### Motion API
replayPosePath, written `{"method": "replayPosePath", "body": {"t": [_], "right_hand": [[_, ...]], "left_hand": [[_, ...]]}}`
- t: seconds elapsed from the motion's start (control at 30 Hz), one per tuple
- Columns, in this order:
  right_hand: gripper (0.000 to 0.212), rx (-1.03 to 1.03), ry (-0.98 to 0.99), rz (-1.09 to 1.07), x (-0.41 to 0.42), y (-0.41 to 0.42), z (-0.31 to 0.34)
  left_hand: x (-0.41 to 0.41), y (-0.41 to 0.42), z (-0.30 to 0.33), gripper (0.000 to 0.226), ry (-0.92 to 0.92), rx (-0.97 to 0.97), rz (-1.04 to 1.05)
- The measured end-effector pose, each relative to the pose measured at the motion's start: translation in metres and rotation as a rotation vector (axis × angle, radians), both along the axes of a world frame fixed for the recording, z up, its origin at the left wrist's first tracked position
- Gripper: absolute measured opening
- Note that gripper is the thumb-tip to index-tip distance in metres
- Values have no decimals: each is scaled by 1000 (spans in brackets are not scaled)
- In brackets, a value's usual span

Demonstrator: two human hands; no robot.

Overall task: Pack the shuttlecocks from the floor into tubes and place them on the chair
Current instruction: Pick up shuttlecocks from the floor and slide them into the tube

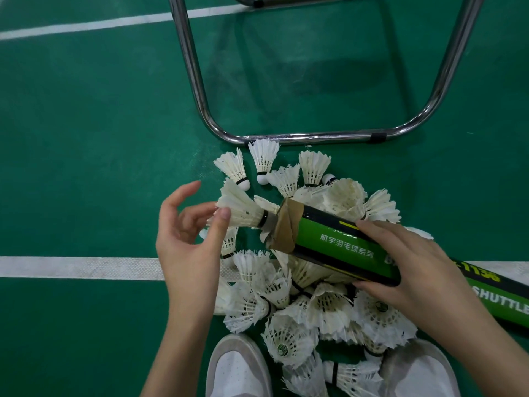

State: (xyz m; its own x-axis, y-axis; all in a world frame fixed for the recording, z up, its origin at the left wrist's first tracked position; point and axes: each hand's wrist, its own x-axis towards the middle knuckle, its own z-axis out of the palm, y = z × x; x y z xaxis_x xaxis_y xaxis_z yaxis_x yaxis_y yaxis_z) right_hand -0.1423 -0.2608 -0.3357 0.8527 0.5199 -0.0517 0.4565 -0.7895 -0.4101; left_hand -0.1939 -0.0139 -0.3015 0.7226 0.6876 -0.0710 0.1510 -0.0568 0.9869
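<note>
Step in hand: loading, by my reading; one white feathered shuttlecock with a black-banded cork (243, 210) sits cork-first at the mouth of the tube, its feather skirt still wholly outside.
Left hand: the left hand (190, 239) is spread and loosely curved, thumb tip touching the feather skirt, other fingers apart and holding nothing.
Shuttlecock and hand: the skirt lies just beside the left thumb, the cork at the tube's taped rim, between the two hands.
Tube: the green-and-black cardboard tube with a brown taped mouth (335, 242) lies tilted above the pile, mouth toward the left.
Right hand: the right hand (400, 262) grips the tube round its middle, fingers curled over the top.
Pile: loose white feather shuttlecocks (315, 308) heap on the green court floor (86, 138), across its white line and near the chrome tubular chair frame (312, 137).
Next move: likely a straight push along the tube's axis, gentle, as feathers crush easily.
</note>
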Motion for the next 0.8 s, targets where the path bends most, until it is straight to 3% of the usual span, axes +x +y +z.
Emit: {"method": "replayPosePath", "body": {"t": [0.27,0.37,0.43,0.63,0.8], "right_hand": [[92,10,-5,6,0,1,1],[92,-3,-11,2,-1,0,1],[92,-2,-14,-7,-1,-1,1],[91,11,-32,-12,-1,1,1],[92,16,-35,-11,-3,3,1]], "left_hand": [[1,-21,-3,46,25,-247,-213],[0,-27,-5,36,54,-260,-302],[0,-29,-3,32,64,-254,-345],[0,-28,-9,61,102,-114,-455],[1,-28,-13,73,111,-19,-455]]}}
